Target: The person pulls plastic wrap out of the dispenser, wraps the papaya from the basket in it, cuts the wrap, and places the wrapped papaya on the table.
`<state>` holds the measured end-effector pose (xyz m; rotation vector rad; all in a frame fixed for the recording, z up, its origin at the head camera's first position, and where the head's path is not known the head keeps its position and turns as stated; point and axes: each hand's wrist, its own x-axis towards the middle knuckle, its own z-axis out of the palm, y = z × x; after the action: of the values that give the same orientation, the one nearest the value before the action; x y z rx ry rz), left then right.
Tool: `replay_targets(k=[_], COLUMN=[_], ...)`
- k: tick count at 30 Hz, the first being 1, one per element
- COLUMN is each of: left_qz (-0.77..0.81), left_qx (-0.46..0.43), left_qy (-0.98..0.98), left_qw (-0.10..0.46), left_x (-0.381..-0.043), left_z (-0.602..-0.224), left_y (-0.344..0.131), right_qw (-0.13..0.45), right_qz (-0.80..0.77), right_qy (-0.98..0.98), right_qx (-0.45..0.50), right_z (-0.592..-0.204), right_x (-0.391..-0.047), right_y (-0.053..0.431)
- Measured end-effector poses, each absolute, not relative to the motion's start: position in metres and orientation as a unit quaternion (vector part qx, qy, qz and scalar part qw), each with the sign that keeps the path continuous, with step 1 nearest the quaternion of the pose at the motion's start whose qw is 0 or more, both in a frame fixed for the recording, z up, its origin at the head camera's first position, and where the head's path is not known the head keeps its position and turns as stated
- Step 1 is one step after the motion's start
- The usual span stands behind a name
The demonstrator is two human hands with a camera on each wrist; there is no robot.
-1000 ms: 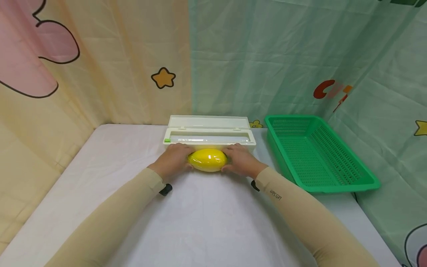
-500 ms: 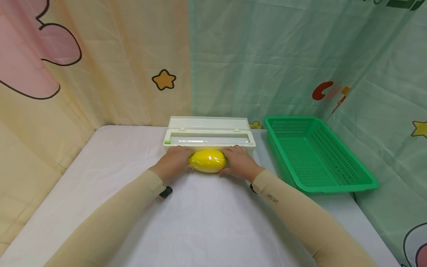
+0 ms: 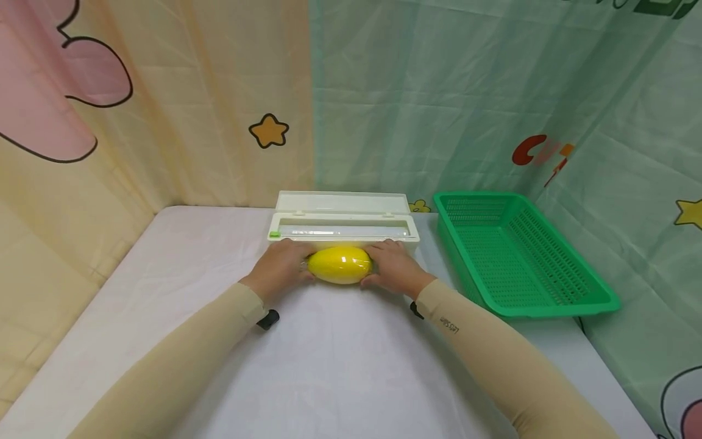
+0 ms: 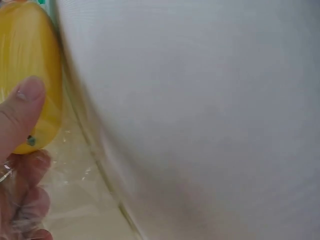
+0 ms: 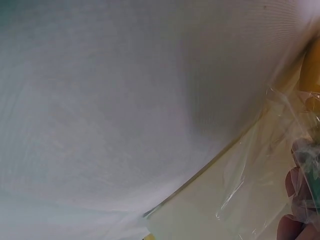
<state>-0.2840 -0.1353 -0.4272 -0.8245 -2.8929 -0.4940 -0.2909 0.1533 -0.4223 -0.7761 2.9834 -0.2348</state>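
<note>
A smooth yellow oval fruit (image 3: 340,265), wrapped in clear cling film, lies between my hands in front of a white cling film dispenser (image 3: 343,244). My left hand (image 3: 281,268) holds its left end. In the left wrist view the thumb (image 4: 25,105) presses on the fruit (image 4: 45,65), and film covers the curled fingers below. My right hand (image 3: 396,268) holds the right end. In the right wrist view, clear film (image 5: 250,185) stretches beside its curled fingers, and only an edge of the fruit (image 5: 311,70) shows.
The dispenser's lid (image 3: 342,201) stands up at the back, with a pale roll (image 3: 345,230) inside and a green slider (image 3: 275,234) at its left. A green plastic basket (image 3: 477,274) stands on the right of the white-covered table (image 3: 329,366). Printed curtains (image 3: 378,110) hang behind.
My left hand has shifted slightly left, and a bit of film now shows at the fruit's left end. The right thumb has moved slightly left. The dispenser and basket stay in place.
</note>
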Motion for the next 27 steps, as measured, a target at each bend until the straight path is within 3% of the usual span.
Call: replay_targets(k=[27], left_qz=[-0.111], left_qx=[-0.254], left_qy=[-0.961], left_qw=[0.012], left_x=[-0.286], left_z=[-0.420], left_y=[-0.130], right_qw=[0.049], right_qz=[-0.074], right_qy=[0.962], right_qx=[-0.256], right_z=[-0.412], right_x=[-0.292], right_y=[0.154])
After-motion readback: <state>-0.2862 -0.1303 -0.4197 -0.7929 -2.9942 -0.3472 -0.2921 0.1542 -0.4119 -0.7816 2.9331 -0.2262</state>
